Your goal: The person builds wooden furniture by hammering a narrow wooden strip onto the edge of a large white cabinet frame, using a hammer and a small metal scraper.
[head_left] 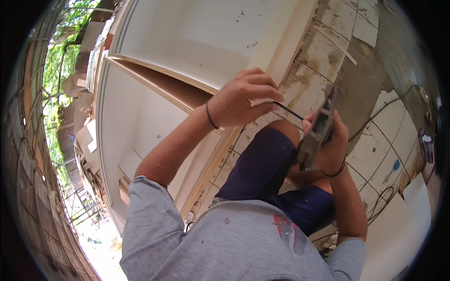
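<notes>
Pinched between the thumb and fingertips of my left hand is a thin black rod. It slants down to the right, its far end at a long, worn grey tool that looks like a hand plane. My right hand is wrapped round that tool from its right side and holds it tilted above my knees. The tool has slots and openings along its face. Whether the rod touches or enters it, I cannot tell.
A large white panelled cabinet body with pale wood edges lies to my left. Dirty tiles cover the floor, with a thin wood strip on them. A dark cable runs at right, near a white sheet.
</notes>
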### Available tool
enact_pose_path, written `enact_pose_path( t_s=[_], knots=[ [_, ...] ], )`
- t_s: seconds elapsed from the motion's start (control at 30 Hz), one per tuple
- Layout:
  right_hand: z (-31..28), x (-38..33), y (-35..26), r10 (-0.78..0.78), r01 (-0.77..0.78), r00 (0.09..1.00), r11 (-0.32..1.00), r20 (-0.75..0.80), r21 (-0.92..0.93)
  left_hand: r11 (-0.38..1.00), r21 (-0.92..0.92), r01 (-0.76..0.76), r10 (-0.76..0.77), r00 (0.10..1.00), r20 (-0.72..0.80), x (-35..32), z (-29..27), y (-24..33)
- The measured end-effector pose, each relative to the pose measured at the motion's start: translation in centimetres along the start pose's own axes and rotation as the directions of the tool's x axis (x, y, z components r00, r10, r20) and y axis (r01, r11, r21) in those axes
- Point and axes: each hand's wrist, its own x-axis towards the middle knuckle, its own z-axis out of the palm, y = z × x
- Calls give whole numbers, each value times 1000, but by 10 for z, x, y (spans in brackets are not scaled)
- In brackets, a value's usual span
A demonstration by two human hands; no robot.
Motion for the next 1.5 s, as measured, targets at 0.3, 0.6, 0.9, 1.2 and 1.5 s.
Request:
enact_pose_path(
  t_s=[0.3,0.6,0.9,1.2,1.5],
  knots=[
    [74,-8,6,-97,97,988,995,-121,-5,999,47,1,2,998,-63,-45,-31,-40],
    [122,-16,22,46,17,944,982,-328,187,1000,12,-3,4,996,-92,-70,-18,-77],
    [131,-27,17,74,10,945,967,-318,253,997,-42,70,-72,996,-45,-70,-23,-76],
    [127,-23,7,97,-62,976,982,-196,177,999,-23,23,-25,995,-100,-74,-27,-73],
    [124,-17,11,-17,39,977,994,-214,102,999,-43,8,-12,996,-83,-75,-29,-77]
  ],
)
